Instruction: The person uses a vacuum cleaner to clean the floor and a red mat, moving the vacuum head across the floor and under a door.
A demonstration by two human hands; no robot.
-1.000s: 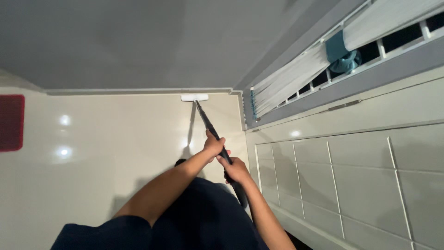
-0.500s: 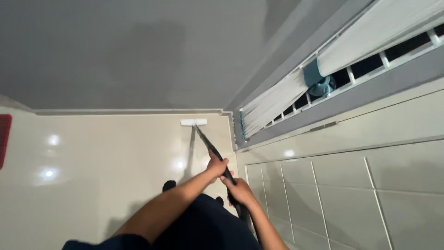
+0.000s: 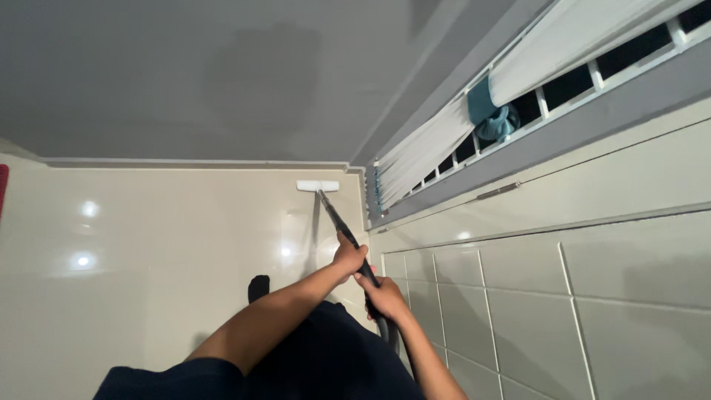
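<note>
Two hands on one mop pole (image 3: 337, 222). Left hand (image 3: 348, 257): wrapped tight round the dark pole, upper grip. Right hand (image 3: 384, 295): closed round the same pole just below, near its thicker grey lower end. Pole: slants up from the hands to a flat white mop head (image 3: 318, 186), pressed against the glossy cream wall (image 3: 170, 252) just under the grey ceiling (image 3: 185, 74). To the right: tiled wall (image 3: 563, 311), barred vent (image 3: 570, 81) with a white curtain (image 3: 437, 144) bunched by a teal tie (image 3: 485, 111).

We see a grey ceiling (image 3: 185, 74), glossy cream wall tiles (image 3: 148, 259), and white curtains (image 3: 444, 141) tied with a teal band (image 3: 485, 111).
</note>
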